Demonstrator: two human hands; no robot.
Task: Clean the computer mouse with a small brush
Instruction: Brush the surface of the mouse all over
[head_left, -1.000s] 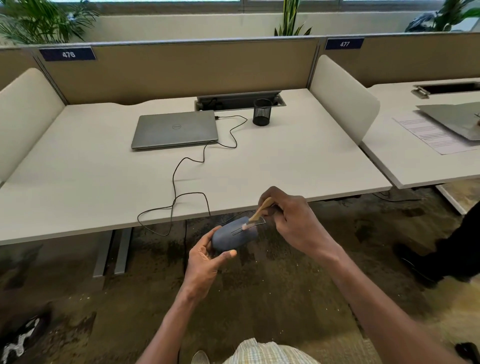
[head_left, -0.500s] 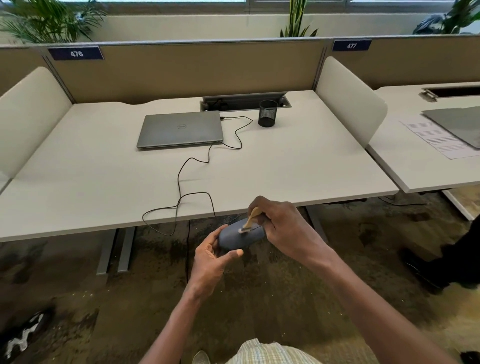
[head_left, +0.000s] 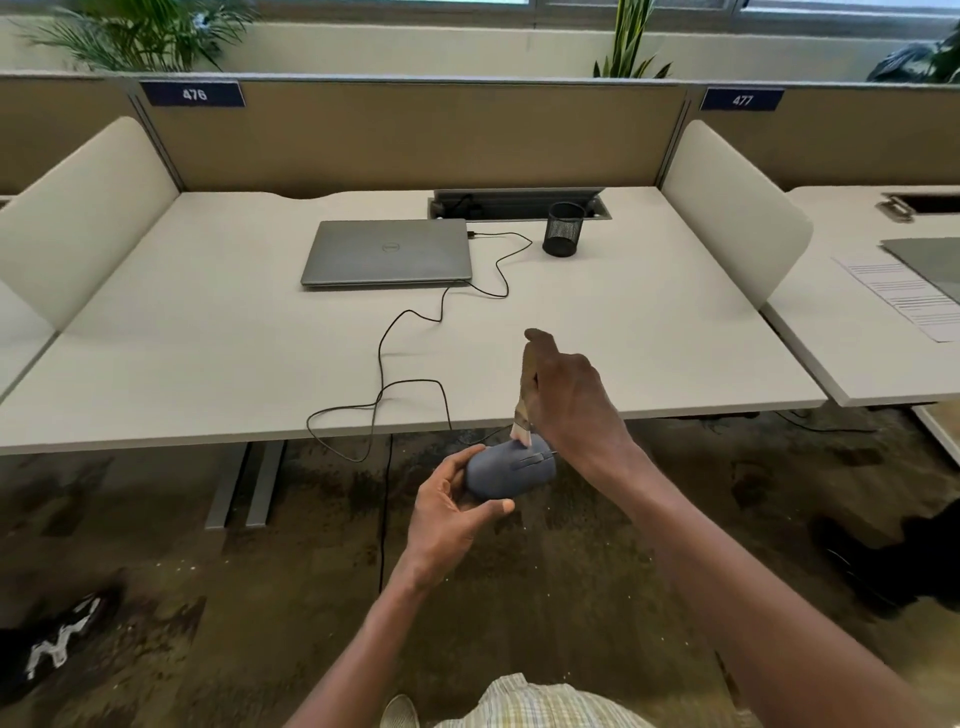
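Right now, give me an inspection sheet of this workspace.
Surface: white rectangular desk, mostly bare.
Job's things: grey-blue oval computer mouse held in the air in front of the desk edge; small wooden-handled brush upright, bristles on the mouse's front end.
Clutter: closed silver laptop; black mesh pen cup.
Hands: left hand grips the mouse from below; right hand grips the brush.
Cables: thin black cable runs from the laptop's right side, loops on the desk and hangs over its front edge.
Surroundings: tan partition with number plates 476 and 477; neighbouring desk with a printed sheet; mottled brown floor.

Desk edge (head_left: 467, 421) close — cable (head_left: 382, 374) dangling.
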